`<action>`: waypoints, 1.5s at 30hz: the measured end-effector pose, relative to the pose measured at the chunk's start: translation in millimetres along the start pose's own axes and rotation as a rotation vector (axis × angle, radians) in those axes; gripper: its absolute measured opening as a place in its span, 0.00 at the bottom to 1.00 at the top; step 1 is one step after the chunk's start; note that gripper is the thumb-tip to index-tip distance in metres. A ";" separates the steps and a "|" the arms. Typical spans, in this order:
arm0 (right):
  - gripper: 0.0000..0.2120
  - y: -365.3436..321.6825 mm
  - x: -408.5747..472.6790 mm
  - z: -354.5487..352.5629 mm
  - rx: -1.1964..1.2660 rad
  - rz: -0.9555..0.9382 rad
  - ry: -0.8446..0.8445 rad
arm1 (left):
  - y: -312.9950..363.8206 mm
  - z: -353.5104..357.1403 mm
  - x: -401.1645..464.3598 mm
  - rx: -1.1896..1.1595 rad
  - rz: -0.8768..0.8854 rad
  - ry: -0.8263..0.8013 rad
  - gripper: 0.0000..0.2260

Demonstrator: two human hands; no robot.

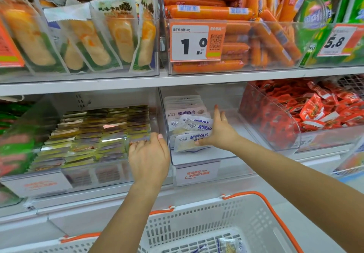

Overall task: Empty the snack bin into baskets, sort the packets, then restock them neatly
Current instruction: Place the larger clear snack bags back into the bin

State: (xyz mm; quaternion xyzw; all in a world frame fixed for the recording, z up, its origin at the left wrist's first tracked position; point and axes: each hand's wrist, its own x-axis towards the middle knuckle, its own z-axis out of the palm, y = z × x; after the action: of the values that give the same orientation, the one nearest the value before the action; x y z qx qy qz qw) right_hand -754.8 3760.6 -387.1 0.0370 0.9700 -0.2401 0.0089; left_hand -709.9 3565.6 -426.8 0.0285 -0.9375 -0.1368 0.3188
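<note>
A two-tier shop shelf [177,79] is shown from above and in front, with both bare arms reaching to the lower tier. The right hand [220,132] is held inside the clear snack bin [197,162] at the middle of the lower tier; its grip is clamped on a white fish-slice packet [189,141], the thumb being pressed on the packet's face while the index finger is extended upward. This packet lies at the front of the bin, with further white packets [185,108] stacked and standing behind it toward the back left; the right half of the bin is bare.

The left hand [149,158] is placed at the front right corner of the neighbouring clear bin [65,181], its curled fingers resting on the green-and-gold flat packets [94,132] stacked in rows there. Whether a packet is pinched by this grip cannot be told, since the fingertips are hidden behind the back of the hand.

Below the arms a white plastic basket [197,221] with orange handles [271,211] is seen; a few small packets [230,245] lie on its floor, partly cut off by the lower edge.

On the upper tier, a bin of orange sausages [210,12] bears a price tag [195,41] marked 1.0, and a bin of yellow filleted snacks in white-edged pouches [92,39] stands to its left. A bin of red packets [307,110] is set at the right of the lower tier.
</note>
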 end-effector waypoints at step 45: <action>0.26 7.2 -21.4 -10.6 0.124 0.018 -0.344 | 0.0 -22.8 -0.1 -0.254 -0.031 -0.223 0.38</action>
State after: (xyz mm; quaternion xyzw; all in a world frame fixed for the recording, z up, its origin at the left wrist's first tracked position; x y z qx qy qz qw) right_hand -732.9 3770.5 -380.3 0.0044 0.9371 -0.3022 0.1748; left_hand -696.0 3560.2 -409.5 -0.0127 -0.9416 -0.2613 0.2119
